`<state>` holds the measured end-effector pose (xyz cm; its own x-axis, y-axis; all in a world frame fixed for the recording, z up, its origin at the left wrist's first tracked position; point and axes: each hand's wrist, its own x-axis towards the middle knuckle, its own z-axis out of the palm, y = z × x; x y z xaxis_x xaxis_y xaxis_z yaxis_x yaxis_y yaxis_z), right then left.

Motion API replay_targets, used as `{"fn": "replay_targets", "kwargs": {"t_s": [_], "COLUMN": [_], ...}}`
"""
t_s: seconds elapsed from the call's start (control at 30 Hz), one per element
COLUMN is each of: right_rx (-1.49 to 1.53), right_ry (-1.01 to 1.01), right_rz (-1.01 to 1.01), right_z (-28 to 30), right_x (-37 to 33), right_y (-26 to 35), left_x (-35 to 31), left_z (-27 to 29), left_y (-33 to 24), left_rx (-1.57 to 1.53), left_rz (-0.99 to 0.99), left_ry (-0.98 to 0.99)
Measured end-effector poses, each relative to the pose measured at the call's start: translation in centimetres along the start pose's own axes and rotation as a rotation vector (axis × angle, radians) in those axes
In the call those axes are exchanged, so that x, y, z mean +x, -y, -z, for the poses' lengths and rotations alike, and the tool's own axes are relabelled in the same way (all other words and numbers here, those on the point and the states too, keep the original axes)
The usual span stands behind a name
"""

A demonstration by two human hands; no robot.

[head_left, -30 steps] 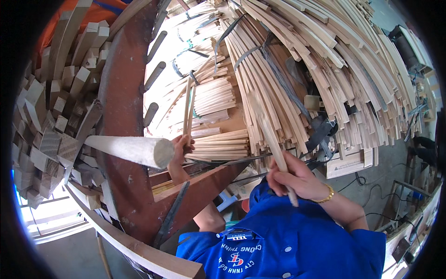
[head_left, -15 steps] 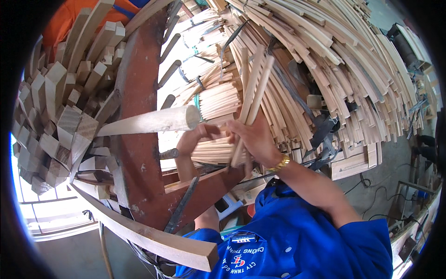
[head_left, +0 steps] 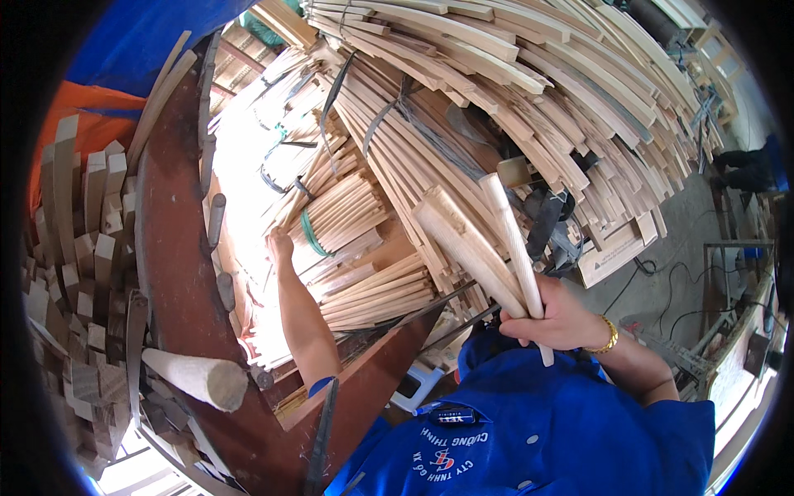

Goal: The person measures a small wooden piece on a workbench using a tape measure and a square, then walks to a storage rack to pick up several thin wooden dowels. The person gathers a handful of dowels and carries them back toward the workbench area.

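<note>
My right hand, with a gold band at the wrist, is closed around a few pale wooden sticks. Their long ends point up and away, and one short end pokes out below the fist. My left arm stretches out over the stacked bundles. At its end my left hand closes on the near end of loose thin wooden sticks, though bright glare blurs the fingers. Right beside it lies a bundle of sticks tied with a green band.
A red-brown metal frame with stubby rods stands at left, a thick round wooden bar resting across it. Square timber pieces pile up beyond. A large stack of long wooden strips fills the far right. Cables lie on the floor.
My hands were together around the sticks and have parted. The right one has moved toward my body with the sticks; the left has reached forward and left to the bundles. The view has shifted.
</note>
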<state>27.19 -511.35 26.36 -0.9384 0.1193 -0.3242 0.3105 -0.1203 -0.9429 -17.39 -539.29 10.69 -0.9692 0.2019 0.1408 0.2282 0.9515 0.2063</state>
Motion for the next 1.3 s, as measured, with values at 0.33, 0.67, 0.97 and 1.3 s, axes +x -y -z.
{"fn": "replay_targets", "kwargs": {"t_s": [0.33, 0.67, 0.97, 1.3], "right_rx": [0.303, 0.505, 0.573, 0.176], "right_ry": [0.035, 0.067, -0.172, -0.085], "right_rz": [-0.042, -0.055, 0.296, 0.305], "right_z": [0.6, -2.1, -7.6, -6.5], "right_x": [1.2, 2.7, 10.2, 6.4], "right_y": [2.1, 2.6, 3.6, 2.7], "left_x": [0.0, -10.7, -20.7, -7.1], "left_z": [1.8, 9.6, 16.1, 5.6], "left_y": [0.3, 3.7, -11.2, -4.9], "left_rx": [-0.06, -1.112, -1.307, -1.166], "left_rz": [0.041, 0.415, -0.154, 0.171], "left_ry": [0.023, -0.378, 0.756, 0.227]}}
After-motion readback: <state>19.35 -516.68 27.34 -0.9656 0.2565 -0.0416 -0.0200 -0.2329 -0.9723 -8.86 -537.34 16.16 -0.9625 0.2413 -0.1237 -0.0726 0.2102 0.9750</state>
